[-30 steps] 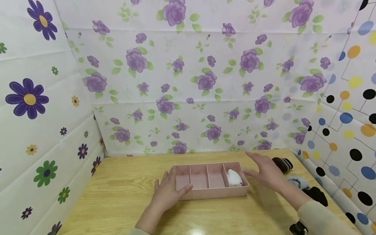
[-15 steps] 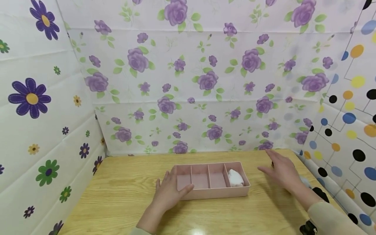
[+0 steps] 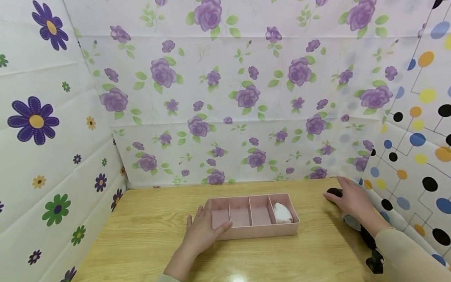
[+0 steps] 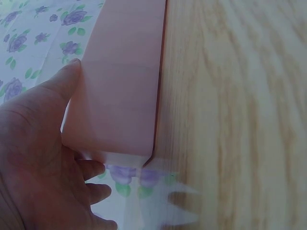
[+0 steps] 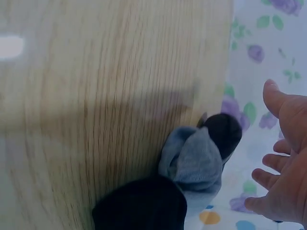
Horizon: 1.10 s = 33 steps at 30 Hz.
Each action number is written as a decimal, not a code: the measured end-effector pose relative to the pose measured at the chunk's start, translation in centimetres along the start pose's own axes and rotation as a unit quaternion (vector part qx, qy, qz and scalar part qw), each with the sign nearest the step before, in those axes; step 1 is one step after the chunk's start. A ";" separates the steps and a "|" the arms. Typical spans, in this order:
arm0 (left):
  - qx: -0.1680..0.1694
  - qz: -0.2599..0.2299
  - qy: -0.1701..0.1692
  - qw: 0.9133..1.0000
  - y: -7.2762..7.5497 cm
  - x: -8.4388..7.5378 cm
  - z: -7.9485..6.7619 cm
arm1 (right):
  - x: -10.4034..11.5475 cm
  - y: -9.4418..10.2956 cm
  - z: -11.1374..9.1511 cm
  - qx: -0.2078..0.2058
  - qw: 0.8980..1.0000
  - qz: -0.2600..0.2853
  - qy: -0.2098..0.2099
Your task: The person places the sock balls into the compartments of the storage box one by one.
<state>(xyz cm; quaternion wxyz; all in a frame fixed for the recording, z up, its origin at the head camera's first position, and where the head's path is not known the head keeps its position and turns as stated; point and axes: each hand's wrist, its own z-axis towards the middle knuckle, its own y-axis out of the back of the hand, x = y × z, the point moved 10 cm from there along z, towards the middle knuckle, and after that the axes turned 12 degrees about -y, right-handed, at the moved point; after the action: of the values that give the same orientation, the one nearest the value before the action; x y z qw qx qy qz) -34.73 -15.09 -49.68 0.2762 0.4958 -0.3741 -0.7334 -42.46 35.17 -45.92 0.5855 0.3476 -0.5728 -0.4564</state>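
Observation:
A pink box (image 3: 257,232) split into several compartments stands on the table, with a white rolled sock (image 3: 282,213) in its rightmost one. My left hand (image 3: 202,231) rests at the box's left end, thumb over the front rim and relaxed fingers past the end wall. Off to the right, my right hand (image 3: 356,199) is over the rolled socks, fingers spread and nothing in them. Nearest it lies a dark sock (image 3: 332,194), partly hidden. In the right wrist view a grey sock (image 5: 194,160) sits between that dark one and a larger black sock (image 5: 141,206).
A small black object (image 3: 375,262) lies by the right sleeve. The wooden table (image 3: 148,231) is bounded by a purple-flowered sheet (image 3: 218,98) behind, a daisy-patterned sheet (image 3: 63,156) on the left and a dotted sheet (image 3: 419,172) on the right.
My right hand has moved rightward from beside the box's right end to over the socks, covering part of them. The left hand, box and white sock have stayed in place.

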 end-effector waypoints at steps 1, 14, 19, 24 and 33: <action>-0.002 0.000 -0.001 1.000 0.1 0.0 0.1 | -0.3 0.0 0.2 0.005 1.000 -0.002 -0.008; -0.002 -0.004 -0.002 1.000 0.1 -0.2 -0.1 | -3.0 -1.3 1.1 0.075 0.996 -0.005 -0.053; -0.002 -0.002 -0.002 1.000 0.2 -0.1 0.0 | -3.3 -2.0 1.3 0.110 0.992 0.004 -0.065; -0.004 -0.003 -0.001 1.000 0.3 0.0 0.0 | -3.6 -2.4 1.7 0.115 0.991 0.003 -0.067; -0.001 0.001 -0.002 1.000 0.2 -0.1 0.1 | -4.6 -2.7 1.6 0.124 0.988 -0.023 -0.084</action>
<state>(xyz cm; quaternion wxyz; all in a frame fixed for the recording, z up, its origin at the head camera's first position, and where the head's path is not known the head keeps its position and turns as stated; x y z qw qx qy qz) -34.73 -15.10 -49.44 0.2764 0.4939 -0.3741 -0.7347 -44.09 38.74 -49.89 0.4773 0.3911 -0.6639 -0.4224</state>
